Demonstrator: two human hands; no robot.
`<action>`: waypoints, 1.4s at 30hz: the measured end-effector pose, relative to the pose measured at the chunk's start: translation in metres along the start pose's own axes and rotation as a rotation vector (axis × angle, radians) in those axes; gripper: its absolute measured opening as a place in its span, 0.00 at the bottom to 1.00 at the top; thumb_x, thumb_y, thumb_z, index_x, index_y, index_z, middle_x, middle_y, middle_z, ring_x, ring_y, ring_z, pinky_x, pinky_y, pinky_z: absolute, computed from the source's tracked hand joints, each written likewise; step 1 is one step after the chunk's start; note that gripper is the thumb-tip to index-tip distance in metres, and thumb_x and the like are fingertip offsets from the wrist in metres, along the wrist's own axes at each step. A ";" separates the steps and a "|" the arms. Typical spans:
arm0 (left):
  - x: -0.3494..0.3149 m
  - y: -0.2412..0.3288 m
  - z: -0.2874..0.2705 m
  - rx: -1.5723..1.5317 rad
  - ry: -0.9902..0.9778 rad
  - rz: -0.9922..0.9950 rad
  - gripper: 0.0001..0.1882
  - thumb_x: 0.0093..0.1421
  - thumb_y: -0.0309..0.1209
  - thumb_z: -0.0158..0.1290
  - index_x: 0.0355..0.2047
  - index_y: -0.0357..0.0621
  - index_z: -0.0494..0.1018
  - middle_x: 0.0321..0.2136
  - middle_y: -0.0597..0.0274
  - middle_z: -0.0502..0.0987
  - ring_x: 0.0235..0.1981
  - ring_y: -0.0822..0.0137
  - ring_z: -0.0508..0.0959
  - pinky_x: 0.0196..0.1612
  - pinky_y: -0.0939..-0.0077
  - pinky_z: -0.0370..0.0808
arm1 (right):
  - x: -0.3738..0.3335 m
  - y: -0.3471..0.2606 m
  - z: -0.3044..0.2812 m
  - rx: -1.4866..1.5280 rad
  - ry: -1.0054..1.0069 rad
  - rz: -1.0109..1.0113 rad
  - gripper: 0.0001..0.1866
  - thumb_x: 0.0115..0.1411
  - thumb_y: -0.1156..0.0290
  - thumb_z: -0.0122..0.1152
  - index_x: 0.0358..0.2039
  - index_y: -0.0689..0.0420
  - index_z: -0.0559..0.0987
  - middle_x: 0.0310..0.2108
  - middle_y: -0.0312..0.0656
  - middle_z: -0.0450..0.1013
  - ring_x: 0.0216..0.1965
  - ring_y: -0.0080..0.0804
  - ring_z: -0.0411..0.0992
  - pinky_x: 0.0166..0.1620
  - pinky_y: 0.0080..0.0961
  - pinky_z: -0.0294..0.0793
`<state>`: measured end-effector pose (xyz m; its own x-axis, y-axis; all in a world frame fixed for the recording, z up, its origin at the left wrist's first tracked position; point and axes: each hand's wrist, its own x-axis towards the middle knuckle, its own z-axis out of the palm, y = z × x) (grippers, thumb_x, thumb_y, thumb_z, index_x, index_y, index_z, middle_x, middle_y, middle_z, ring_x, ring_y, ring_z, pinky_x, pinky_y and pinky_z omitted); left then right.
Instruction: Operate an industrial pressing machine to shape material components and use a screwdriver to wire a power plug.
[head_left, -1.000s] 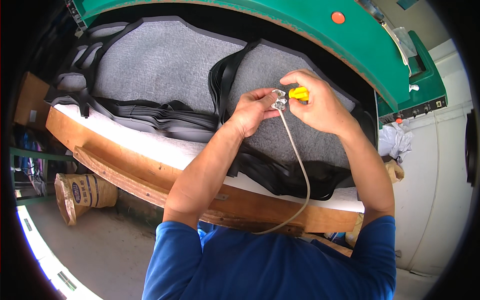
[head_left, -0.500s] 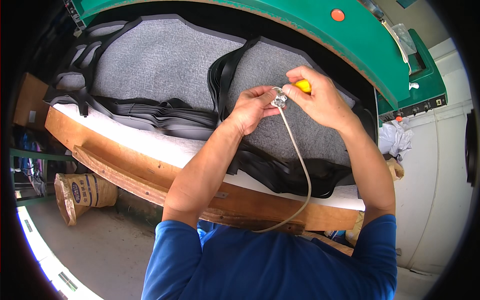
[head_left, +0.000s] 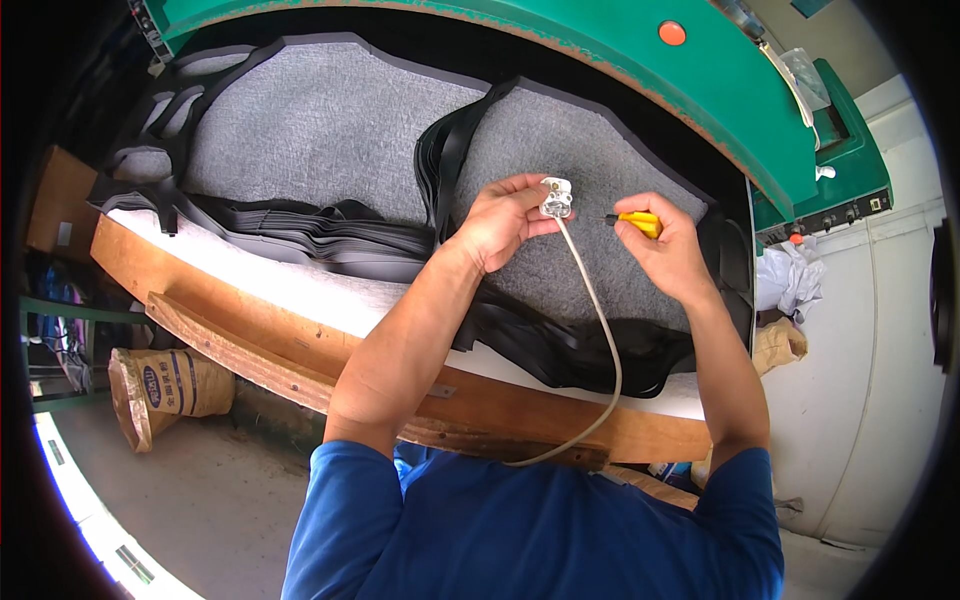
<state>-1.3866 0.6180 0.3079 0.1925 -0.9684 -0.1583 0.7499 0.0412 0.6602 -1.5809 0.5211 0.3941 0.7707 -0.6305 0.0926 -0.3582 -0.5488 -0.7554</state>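
Observation:
Between the fingers and thumb of my left hand [head_left: 490, 225] is a small white electrical plug [head_left: 557, 199], with its inner parts exposed. A pale cable [head_left: 598, 305] runs from its lower end down toward my body. My right hand [head_left: 668, 255] grips a screwdriver [head_left: 640, 223] by its yellow handle, dark end pointing left toward the plug. A gap separates the two; the thin shaft is hard to make out. Beneath both hands lies a stack of grey fabric pieces [head_left: 540, 130] with black edging.
A larger grey fabric stack [head_left: 320, 120] lies to the left, its black straps [head_left: 340, 235] bunched along the front. Behind stands a green machine [head_left: 600, 40] with an orange button. A wooden ledge [head_left: 250, 330] runs along the near edge; a brown paper sack [head_left: 175, 392] stands on the floor.
My right hand has drawn the screwdriver away from the plug, moving right and down. The plug has tilted slightly in my left hand and shows more plainly.

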 end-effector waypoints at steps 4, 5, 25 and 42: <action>0.001 0.001 -0.001 -0.080 -0.022 -0.007 0.16 0.67 0.25 0.42 0.52 0.26 0.65 0.42 0.45 0.76 0.44 0.52 0.80 0.49 0.64 0.79 | -0.015 0.014 0.008 0.178 0.065 0.058 0.09 0.58 0.80 0.62 0.40 0.61 0.77 0.32 0.33 0.73 0.32 0.15 0.70 0.34 0.14 0.70; 0.001 0.001 -0.002 -0.094 -0.022 -0.006 0.16 0.67 0.25 0.41 0.52 0.26 0.64 0.43 0.44 0.76 0.44 0.51 0.79 0.49 0.63 0.79 | -0.017 0.013 0.013 0.269 0.111 0.058 0.10 0.58 0.80 0.62 0.41 0.61 0.76 0.33 0.34 0.73 0.33 0.16 0.70 0.35 0.13 0.70; 0.003 0.000 -0.015 -0.238 0.010 -0.004 0.14 0.63 0.43 0.43 0.35 0.45 0.67 0.30 0.55 0.75 0.26 0.65 0.70 0.27 0.73 0.68 | -0.012 -0.017 0.063 0.381 0.036 -0.221 0.13 0.59 0.85 0.59 0.45 0.63 0.74 0.46 0.41 0.72 0.46 0.23 0.71 0.50 0.19 0.71; -0.005 0.007 -0.010 -0.375 -0.319 -0.050 0.10 0.50 0.38 0.47 0.28 0.46 0.66 0.19 0.64 0.66 0.22 0.71 0.63 0.24 0.78 0.62 | -0.014 -0.029 0.058 0.445 -0.004 -0.216 0.11 0.60 0.84 0.58 0.44 0.64 0.74 0.44 0.41 0.74 0.44 0.21 0.72 0.47 0.18 0.71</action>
<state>-1.3764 0.6256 0.3059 -0.0088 -0.9961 0.0881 0.9407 0.0216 0.3384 -1.5507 0.5776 0.3769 0.8045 -0.5259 0.2760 0.0692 -0.3786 -0.9230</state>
